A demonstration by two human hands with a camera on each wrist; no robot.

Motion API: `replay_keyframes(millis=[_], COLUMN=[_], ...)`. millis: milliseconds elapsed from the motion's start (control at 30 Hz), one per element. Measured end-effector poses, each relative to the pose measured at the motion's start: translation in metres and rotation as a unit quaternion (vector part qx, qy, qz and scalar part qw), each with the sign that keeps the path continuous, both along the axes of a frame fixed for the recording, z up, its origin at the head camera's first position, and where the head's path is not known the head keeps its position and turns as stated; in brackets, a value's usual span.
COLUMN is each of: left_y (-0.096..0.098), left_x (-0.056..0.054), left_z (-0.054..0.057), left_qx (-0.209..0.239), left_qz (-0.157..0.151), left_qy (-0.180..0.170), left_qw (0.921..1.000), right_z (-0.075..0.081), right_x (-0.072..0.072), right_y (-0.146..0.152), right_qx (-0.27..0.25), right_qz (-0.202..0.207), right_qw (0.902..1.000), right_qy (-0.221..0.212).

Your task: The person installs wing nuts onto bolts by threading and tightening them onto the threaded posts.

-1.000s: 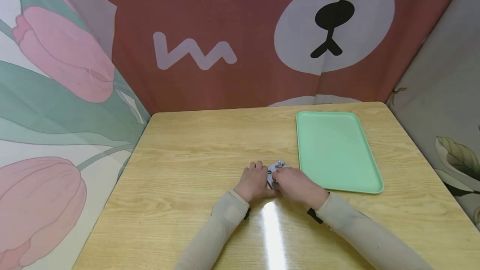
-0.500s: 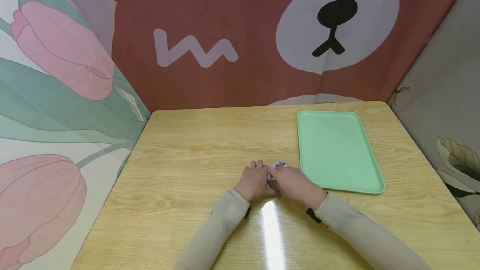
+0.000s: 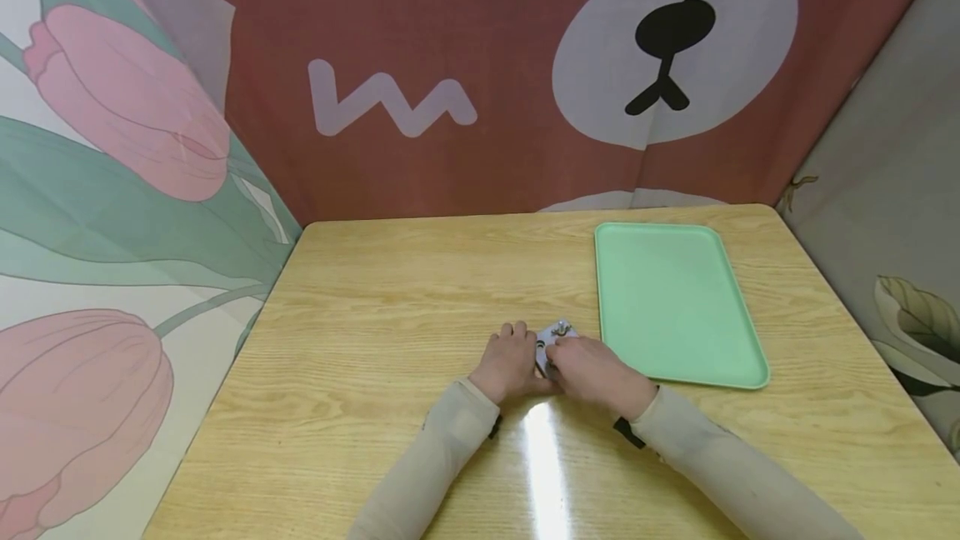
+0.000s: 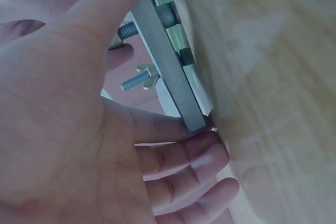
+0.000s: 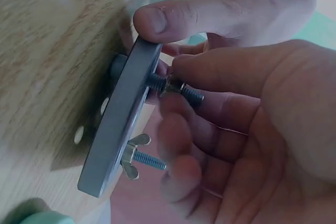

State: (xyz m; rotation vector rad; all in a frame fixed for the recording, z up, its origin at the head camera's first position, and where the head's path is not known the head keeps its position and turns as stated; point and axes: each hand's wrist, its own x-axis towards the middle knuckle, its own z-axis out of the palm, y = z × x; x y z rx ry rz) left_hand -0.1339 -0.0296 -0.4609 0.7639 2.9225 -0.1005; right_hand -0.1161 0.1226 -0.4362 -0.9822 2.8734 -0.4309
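A small grey metal plate (image 5: 118, 124) is held on the tabletop by my left hand (image 3: 506, 365), its thumb at one end and its fingers at the other. Two threaded bolts stand up through the plate. On one bolt sits a wing nut (image 5: 172, 83), which my right hand (image 3: 592, 369) pinches between thumb and index finger. The other bolt carries a second wing nut (image 4: 149, 77), untouched, with bare thread above it. Bolt heads (image 4: 168, 15) stick out on the plate's table side. In the head view my right hand covers part of the plate.
A light green tray (image 3: 678, 307) lies to the right of the hands on the wooden table (image 3: 390, 290). Behind the table hangs a red-brown curtain (image 3: 510, 165) with a bear print. Patterned cloths hang at both sides.
The right fingers reached further left over the plate half a second ago and have drawn back, showing more of it. The left hand and plate stay in place.
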Motion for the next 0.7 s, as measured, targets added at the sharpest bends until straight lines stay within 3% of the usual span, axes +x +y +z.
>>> replay_keyframes(millis=[433, 700], left_y=[0.0, 0.002], left_x=[0.001, 0.003], left_z=[0.001, 0.0], left_qx=[-0.001, -0.008], left_qz=[0.006, 0.001], left_qy=[-0.005, 0.01], left_qw=[1.0, 0.9999], right_z=[-0.008, -0.018], right_x=[0.0, 0.0], right_y=[0.003, 0.007], right_qx=[-0.004, -0.025], right_qz=[-0.009, -0.003], right_qw=[0.9993, 0.9994], right_qy=[0.037, 0.024])
